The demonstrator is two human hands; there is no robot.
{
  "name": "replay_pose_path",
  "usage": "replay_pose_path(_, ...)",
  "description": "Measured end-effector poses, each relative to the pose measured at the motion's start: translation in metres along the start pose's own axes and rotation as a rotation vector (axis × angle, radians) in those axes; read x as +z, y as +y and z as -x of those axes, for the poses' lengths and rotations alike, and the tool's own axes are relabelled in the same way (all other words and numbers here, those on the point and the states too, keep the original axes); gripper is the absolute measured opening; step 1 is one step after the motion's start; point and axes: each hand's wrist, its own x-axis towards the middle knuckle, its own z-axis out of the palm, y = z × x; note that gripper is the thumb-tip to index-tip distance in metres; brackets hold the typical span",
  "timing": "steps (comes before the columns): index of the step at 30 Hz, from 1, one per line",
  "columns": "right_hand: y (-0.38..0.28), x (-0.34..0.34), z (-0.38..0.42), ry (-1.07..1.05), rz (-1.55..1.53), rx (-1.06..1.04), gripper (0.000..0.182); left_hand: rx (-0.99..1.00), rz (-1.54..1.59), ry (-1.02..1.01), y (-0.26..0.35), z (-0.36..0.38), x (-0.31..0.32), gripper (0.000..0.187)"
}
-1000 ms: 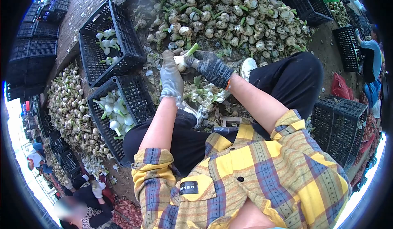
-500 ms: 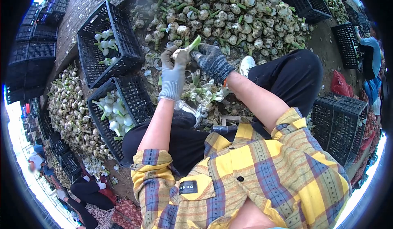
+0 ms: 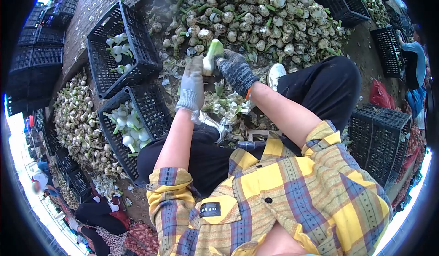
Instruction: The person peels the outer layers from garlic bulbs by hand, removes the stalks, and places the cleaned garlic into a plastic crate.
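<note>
Between my two gloved hands is a garlic bulb (image 3: 209, 64), pale and fairly clean, its thick green stem pointing up and away from me. My left hand (image 3: 192, 80), in a light grey glove and slightly smeared by motion, closes on the bulb's left side. From the right, my right hand (image 3: 236, 71) in a dark knitted glove presses thumb and curled fingers against bulb and stem. Part of the bulb is hidden by the fingers. Peeled skins and leaf scraps (image 3: 224, 105) lie on the ground below. Beyond the hands spreads a large heap of unpeeled garlic (image 3: 251, 20).
At my left, a black crate (image 3: 157, 112) holds cleaned white bulbs; another crate (image 3: 93, 73) behind it holds several more. Further left is a second garlic heap (image 3: 80, 119). Stacked crates (image 3: 379, 137) stand right of my knee. Another person (image 3: 414, 57) is at the far right.
The garlic bulb has turned more upright, its stem swinging from the right to point up. My right hand has shifted slightly left and its fingers are against the bulb.
</note>
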Motion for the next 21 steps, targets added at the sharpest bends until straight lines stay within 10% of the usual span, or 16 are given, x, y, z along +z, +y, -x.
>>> replay_pose_path(9,-0.021,-0.004,0.008,-0.039,-0.534,0.406,0.023,-0.064,0.275,-0.193,0.0,0.0,-0.011,0.031)
replay_pose_path(18,-0.011,0.003,0.006,-0.003,0.079,-0.117,0.02,0.05,0.012,0.069,-0.003,-0.002,-0.002,0.035)
replay_pose_path(21,-0.023,0.0,0.022,-0.164,-0.536,0.126,0.018,0.034,0.142,0.141,-0.003,-0.008,-0.007,0.035)
